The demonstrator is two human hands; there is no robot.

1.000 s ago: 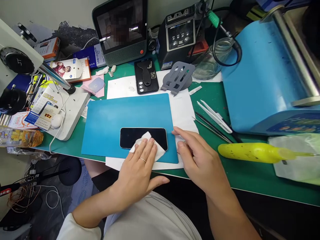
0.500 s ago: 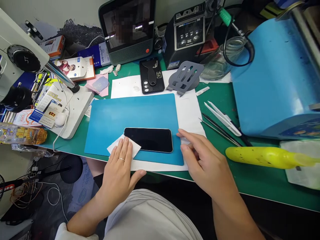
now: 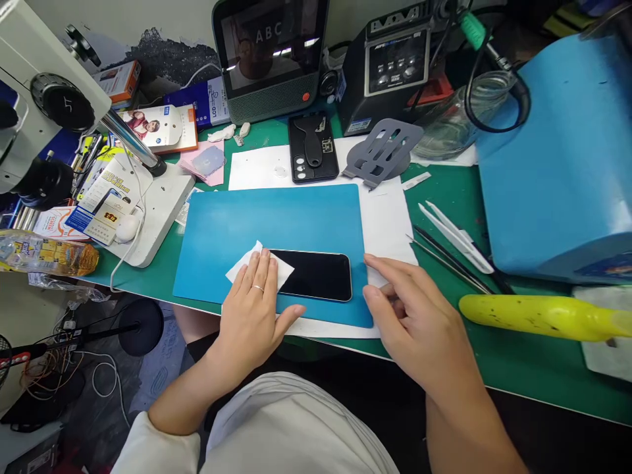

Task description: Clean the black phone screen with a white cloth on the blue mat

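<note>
The left hand (image 3: 249,319) lies flat, palm down, its fingers stretched together on a small white folded cloth or tissue (image 3: 284,270); it presses the cloth from above rather than gripping it. A thin ring circles one finger, and the thumb sticks out to the side.

Under the cloth is the left end of a black-screened phone with a slim pale frame (image 3: 320,276), lying flat, long side across the view. Half a second ago the hand and cloth were at the phone's near left corner, largely off the glass; a second ago they were on its near side, towards the middle and right. Now they have come back up over the left end, and the right part of the screen is uncovered. This looks like wiping still under way, with the stroke back on the glass.

The phone keeps about the same place near the right side of a smooth blue rectangular mat (image 3: 276,210). The right hand (image 3: 419,322) stays by the mat's right edge, thumb and index finger parted, other fingers curled, nothing visible in it. Whether it touches the mat is unclear.

Beneath the mat are white paper sheets (image 3: 388,220) on a green worktop (image 3: 513,368). Beyond the mat lie a black phone shell (image 3: 326,170) and a grey slotted stand (image 3: 371,170); to the right are white tweezers (image 3: 451,227) and a bright yellow bottle (image 3: 523,315).
</note>
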